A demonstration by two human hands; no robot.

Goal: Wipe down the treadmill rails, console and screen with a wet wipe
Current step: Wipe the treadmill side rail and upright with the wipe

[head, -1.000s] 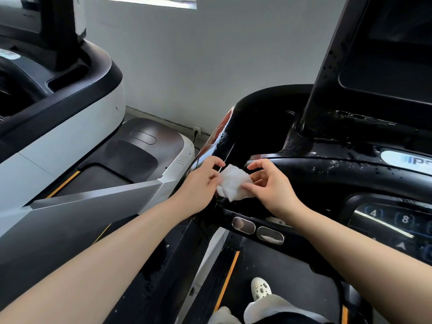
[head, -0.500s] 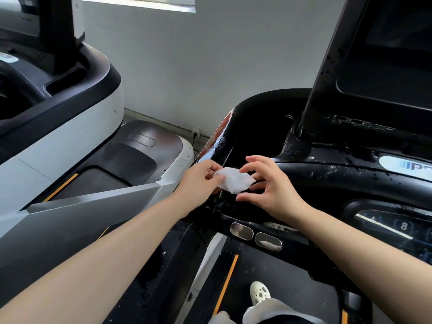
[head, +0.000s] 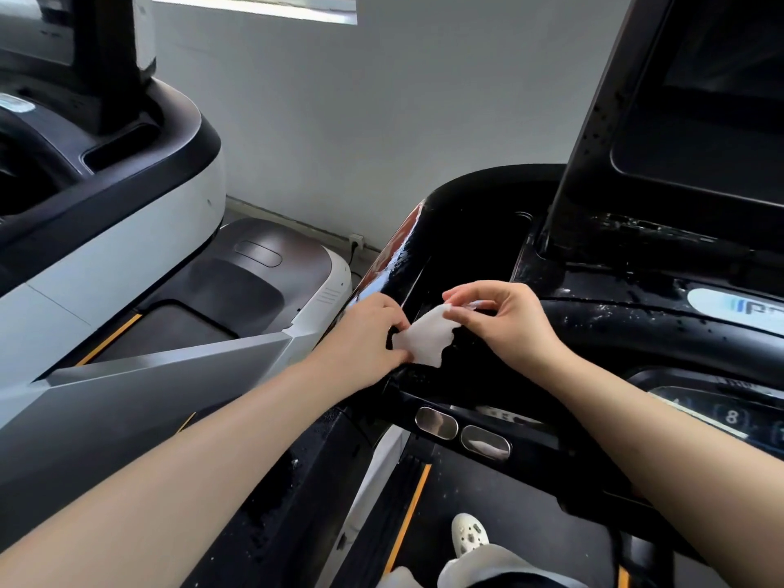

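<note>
A small white wet wipe [head: 426, 339] is stretched between both hands above the left end of the black treadmill console [head: 602, 328]. My left hand [head: 365, 337] pinches its lower left edge. My right hand [head: 509, 322] pinches its upper right corner with thumb and forefinger. The glossy left rail [head: 399, 252] curves up just behind the hands and shows wet droplets. The dark screen [head: 695, 99] rises at the upper right. Lit number keys [head: 729, 415] show on the console panel at the right.
A second treadmill [head: 127, 231], white and black, stands close on the left. A grey wall [head: 382, 120] is behind. Two metal pulse sensors [head: 462, 432] sit on the crossbar below the hands. My white shoe [head: 469, 534] stands on the belt with its orange edge stripe [head: 407, 519].
The wipe has been pulled open wider between the hands. My right hand has lifted and now pinches the wipe's top corner; my left hand has stayed near the rail.
</note>
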